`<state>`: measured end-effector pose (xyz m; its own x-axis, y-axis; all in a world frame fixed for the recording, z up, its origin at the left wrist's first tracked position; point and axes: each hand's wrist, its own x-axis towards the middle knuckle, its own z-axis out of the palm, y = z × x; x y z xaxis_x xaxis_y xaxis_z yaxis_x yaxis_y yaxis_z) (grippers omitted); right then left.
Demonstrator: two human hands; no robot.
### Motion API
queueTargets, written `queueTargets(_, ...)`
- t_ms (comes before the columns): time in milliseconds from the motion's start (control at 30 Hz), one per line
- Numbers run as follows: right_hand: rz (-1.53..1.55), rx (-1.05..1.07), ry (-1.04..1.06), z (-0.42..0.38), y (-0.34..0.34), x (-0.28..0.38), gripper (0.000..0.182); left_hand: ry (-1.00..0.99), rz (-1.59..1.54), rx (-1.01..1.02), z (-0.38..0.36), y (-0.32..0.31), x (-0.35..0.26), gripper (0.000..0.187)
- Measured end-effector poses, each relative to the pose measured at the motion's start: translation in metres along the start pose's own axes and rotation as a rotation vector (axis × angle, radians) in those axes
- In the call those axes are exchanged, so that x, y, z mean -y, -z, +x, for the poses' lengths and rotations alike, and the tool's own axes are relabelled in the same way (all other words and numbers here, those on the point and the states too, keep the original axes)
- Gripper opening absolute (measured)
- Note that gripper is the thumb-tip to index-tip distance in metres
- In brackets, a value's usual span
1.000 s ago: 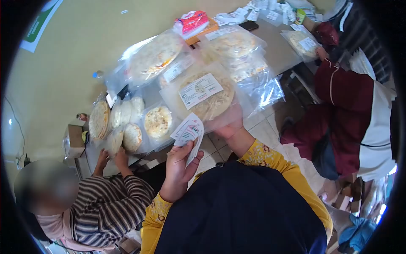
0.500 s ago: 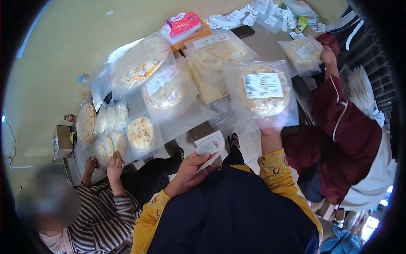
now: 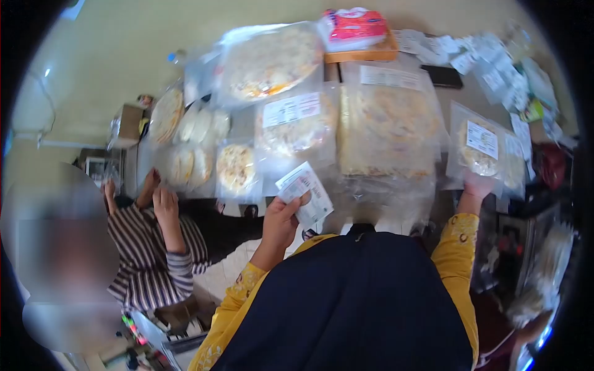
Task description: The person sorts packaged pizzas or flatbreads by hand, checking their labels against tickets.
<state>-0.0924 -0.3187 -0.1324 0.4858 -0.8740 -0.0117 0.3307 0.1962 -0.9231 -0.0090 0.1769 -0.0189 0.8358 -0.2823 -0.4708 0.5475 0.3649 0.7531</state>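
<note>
My left hand [image 3: 281, 221] is closed around a small stack of printed paper labels [image 3: 307, 196], held just in front of my body. Out to the right, my right hand [image 3: 479, 184] grips the lower edge of a clear bag with a round pizza [image 3: 475, 162] inside. A white printed label [image 3: 482, 140] is stuck on that bag. Right behind it is another labelled bag [image 3: 513, 162], partly covered. Nearest my left hand lie a bagged small pizza [image 3: 237, 170] and a larger labelled pizza bag [image 3: 294, 133].
Large bagged pizzas [image 3: 269, 65] and a pile of bagged flatbreads [image 3: 390, 127] cover the table. At the back are a tissue pack [image 3: 354, 28], a phone [image 3: 442, 76] and loose paper strips [image 3: 495, 65]. On the left, a striped-sleeved person's hand [image 3: 166, 207] is near small bags.
My right hand has carried the pizza bag rightward and away from me. My left hand has risen slightly with the labels. The maroon-clothed person has moved back, away from the table. My view has shifted.
</note>
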Motion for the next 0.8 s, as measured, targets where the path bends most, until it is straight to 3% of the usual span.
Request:
queueTargets(33, 0.264, -0.133, -0.181, 0.011, -0.009, -0.001, 0.055, 0.009, -0.026, -0.030, 0.001, -0.004, -0.001, 0.030)
queueTargets(133, 0.449, -0.469, -0.618, 0.022, 0.002, -0.020, 0.059, 0.021, -0.144, -0.045, 0.004, -0.011, -0.008, 0.030)
queueTargets(200, 0.337, -0.593, -0.473, -0.004, 0.007, -0.018, 0.057, 0.021, -0.161, -0.057, 0.007, -0.009, -0.009, 0.030)
queueTargets(300, -0.180, -0.687, -0.111, -0.048, -0.013, -0.012, 0.042, 0.008, -0.150, -0.049, 0.007, -0.001, -0.011, 0.031)
queueTargets(400, -0.214, -0.297, 0.134, -0.102, -0.090, 0.023, 0.026, -0.019, -0.136, -0.027, 0.007, 0.011, -0.013, 0.032)
queueTargets(467, -0.470, -0.004, 0.208, -0.154, -0.151, 0.042, 0.013, -0.024, -0.108, -0.006, 0.004, 0.023, -0.012, 0.032)
queueTargets(533, -0.409, 0.431, 0.187, -0.207, -0.184, 0.025, 0.015, 0.001, -0.072, -0.004, -0.004, 0.031, -0.012, 0.031)
queueTargets(600, -0.478, 0.775, 0.070, -0.264, -0.225, 0.016, 0.029, 0.025, -0.047, 0.009, -0.012, 0.045, -0.010, 0.029)
queueTargets(667, -0.608, 0.943, -0.050, -0.312, -0.250, 0.008, 0.030, 0.034, -0.017, 0.002, -0.023, 0.065, -0.012, 0.025)
queueTargets(767, -0.274, 0.915, -0.470, -0.361, -0.274, -0.020, 0.030, 0.022, -0.011, -0.006, -0.037, 0.100, -0.018, 0.023)
queueTargets(800, -0.255, 0.901, -0.491, -0.372, -0.279, -0.028, 0.030, 0.017, -0.011, -0.006, -0.040, 0.113, -0.021, 0.022)
